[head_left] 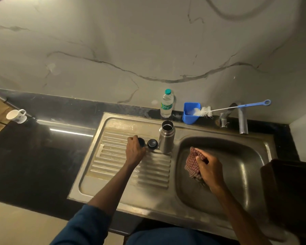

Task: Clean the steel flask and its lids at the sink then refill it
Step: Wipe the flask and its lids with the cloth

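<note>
The open steel flask [166, 137] stands upright on the drainboard, right at the basin's left edge. Just left of it lies a dark round lid [152, 143]. Further left, my left hand [135, 149] curls over a second dark lid [141, 141], mostly hiding it. Over the basin, my right hand [208, 169] grips a red checked cloth [194, 163].
The steel sink [237, 167] has a ribbed drainboard [113, 156] on its left. Behind it stand a plastic water bottle [167, 103], a blue cup [191, 113] with a bottle brush [219, 109] lying across it, and a tap [242, 121]. A white mug [17, 116] sits far left. A dark bin [290, 191] is at right.
</note>
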Demonstrator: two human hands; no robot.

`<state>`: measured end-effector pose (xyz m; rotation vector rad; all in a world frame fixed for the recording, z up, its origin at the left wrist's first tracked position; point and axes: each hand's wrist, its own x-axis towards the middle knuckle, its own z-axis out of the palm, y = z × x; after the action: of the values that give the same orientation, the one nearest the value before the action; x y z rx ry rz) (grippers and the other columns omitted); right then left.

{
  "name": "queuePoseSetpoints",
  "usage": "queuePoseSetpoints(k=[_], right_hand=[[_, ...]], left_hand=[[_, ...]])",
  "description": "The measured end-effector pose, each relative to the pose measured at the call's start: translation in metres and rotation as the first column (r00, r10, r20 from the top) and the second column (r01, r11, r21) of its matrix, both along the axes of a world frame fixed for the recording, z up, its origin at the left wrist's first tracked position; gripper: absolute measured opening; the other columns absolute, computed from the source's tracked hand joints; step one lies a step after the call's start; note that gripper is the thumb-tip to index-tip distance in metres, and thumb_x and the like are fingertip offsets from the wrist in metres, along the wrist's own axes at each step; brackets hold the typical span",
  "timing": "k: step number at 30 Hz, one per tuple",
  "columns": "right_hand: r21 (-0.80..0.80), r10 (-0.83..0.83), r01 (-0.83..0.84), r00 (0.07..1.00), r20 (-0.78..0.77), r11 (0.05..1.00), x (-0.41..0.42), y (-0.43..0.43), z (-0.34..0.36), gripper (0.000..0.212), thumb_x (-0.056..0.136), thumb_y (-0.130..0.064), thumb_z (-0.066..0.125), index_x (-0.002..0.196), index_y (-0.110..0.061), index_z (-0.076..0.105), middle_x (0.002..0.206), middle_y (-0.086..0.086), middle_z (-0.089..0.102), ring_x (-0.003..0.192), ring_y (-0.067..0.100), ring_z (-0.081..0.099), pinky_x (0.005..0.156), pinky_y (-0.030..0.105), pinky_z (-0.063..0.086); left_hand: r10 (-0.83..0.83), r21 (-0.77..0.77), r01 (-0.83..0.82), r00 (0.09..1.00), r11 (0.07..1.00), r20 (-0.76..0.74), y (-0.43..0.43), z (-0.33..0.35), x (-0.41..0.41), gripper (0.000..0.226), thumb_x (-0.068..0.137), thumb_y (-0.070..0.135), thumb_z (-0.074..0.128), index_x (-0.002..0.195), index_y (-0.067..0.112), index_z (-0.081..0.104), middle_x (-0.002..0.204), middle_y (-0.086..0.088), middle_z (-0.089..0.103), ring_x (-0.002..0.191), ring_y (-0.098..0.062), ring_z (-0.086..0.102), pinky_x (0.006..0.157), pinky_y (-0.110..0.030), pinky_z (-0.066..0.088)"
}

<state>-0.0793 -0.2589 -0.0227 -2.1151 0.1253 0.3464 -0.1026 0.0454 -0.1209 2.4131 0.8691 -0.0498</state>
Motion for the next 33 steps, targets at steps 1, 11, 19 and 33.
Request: queuePoseSetpoints(k=[1, 11, 19, 33], right_hand=[[-0.008, -0.002, 0.002, 1.000, -0.009, 1.000, -0.001, -0.001, -0.001, 0.037, 0.099, -0.009, 0.066, 0.136, -0.008, 0.065, 0.130, 0.013, 0.070, 0.119, 0.028, 0.066, 0.097, 0.031, 0.051], [-0.044, 0.026, -0.026, 1.000, -0.011, 0.999, 0.011, -0.017, -0.006, 0.034, 0.099, -0.014, 0.066, 0.132, -0.007, 0.067, 0.125, 0.012, 0.071, 0.115, 0.027, 0.066, 0.088, 0.029, 0.051], [-0.067, 0.027, -0.018, 0.992, 0.127, 0.998, 0.007, -0.079, 0.015, 0.024, 0.093, -0.008, 0.071, 0.117, -0.009, 0.075, 0.109, 0.002, 0.075, 0.104, 0.020, 0.069, 0.082, 0.013, 0.041], [-0.421, -0.001, 0.059, 0.990, 0.138, 0.905, 0.025, -0.314, 0.085, 0.028, 0.094, -0.021, 0.075, 0.119, -0.009, 0.074, 0.112, 0.008, 0.074, 0.101, 0.023, 0.068, 0.087, 0.028, 0.053]], left_hand=[[0.002, 0.004, -0.002, 1.000, 1.000, -0.012, 0.000, 0.001, 0.003, 0.047, 0.082, 0.019, 0.079, 0.120, 0.011, 0.053, 0.124, -0.013, 0.051, 0.100, -0.030, 0.060, 0.087, -0.044, 0.058], [-0.011, 0.178, 0.003, 0.999, 0.984, 0.043, -0.020, 0.014, -0.017, 0.094, 0.077, 0.027, 0.086, 0.151, 0.008, 0.031, 0.148, -0.020, 0.044, 0.132, -0.038, 0.047, 0.109, -0.051, 0.046], [-0.183, 0.236, 0.078, 0.867, 0.969, 0.464, -0.123, 0.058, -0.068, 0.025, 0.094, 0.011, 0.067, 0.119, 0.012, 0.061, 0.117, -0.006, 0.065, 0.103, -0.024, 0.060, 0.080, -0.038, 0.055], [-0.646, -0.417, 0.613, 0.759, 0.671, 0.077, -0.429, 0.058, 0.027, 0.051, 0.100, 0.040, 0.058, 0.132, 0.001, 0.063, 0.132, -0.017, 0.066, 0.122, -0.033, 0.062, 0.099, -0.037, 0.048]])
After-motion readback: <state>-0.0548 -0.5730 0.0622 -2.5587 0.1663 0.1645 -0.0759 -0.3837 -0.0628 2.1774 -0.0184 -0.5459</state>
